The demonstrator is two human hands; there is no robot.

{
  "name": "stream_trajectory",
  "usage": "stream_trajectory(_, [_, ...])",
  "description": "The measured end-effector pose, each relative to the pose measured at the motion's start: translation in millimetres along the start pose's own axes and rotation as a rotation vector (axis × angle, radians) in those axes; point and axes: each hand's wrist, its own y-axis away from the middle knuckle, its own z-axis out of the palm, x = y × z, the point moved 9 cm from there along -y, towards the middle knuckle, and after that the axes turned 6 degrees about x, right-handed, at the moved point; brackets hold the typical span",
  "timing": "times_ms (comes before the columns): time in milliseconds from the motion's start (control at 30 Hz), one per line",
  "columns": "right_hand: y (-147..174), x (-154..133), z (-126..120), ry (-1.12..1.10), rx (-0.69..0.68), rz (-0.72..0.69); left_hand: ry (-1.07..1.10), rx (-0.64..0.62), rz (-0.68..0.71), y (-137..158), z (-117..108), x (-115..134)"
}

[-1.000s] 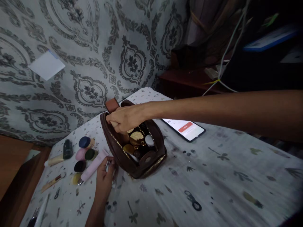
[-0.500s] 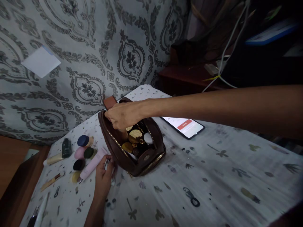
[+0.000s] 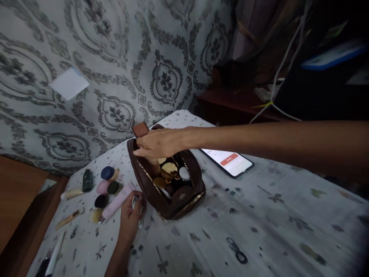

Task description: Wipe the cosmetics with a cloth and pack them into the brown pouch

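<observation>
A brown makeup bag [image 3: 144,179] lies unzipped on the patterned cloth, filled with gold-coloured lids, a round white container [image 3: 184,173] and dark items. Over its far left end reaches my right hand [image 3: 160,142], fingers stretched toward the rim; nothing shows in them, though their undersides are hidden. Beside the bag's near left side rests my left hand [image 3: 132,207], its fingers closed round a small whitish thing mostly covered by them. Close to that hand lies a pink squeeze tube [image 3: 118,203].
Several small jars [image 3: 108,173], a dark green-capped bottle [image 3: 87,181] and a wooden-handled brush [image 3: 68,219] lie to the left. A lit phone [image 3: 235,165] lies right of the bag. White cables [image 3: 276,84] hang at the back right.
My right hand has lifted slightly and its fingers look straighter over the bag's rim. My left hand stays beside the bag. The whole view has shifted a little right and down.
</observation>
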Motion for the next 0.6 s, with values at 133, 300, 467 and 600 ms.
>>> stream_trajectory(133, [7,-7,12,0.272,-0.246,-0.151,0.046,-0.005,0.008,-1,3,1])
stream_trajectory(300, [16,-14,-19,0.274,-0.041,-0.125,0.131,-0.035,0.007,-5,5,-1])
stream_trajectory(467, [60,-44,-34,0.075,0.142,-0.241,0.204,-0.063,-0.059,-8,4,-2])
stream_trajectory(600, [114,-71,3,-0.126,-0.011,-0.424,0.181,-0.059,-0.064,-7,-8,5])
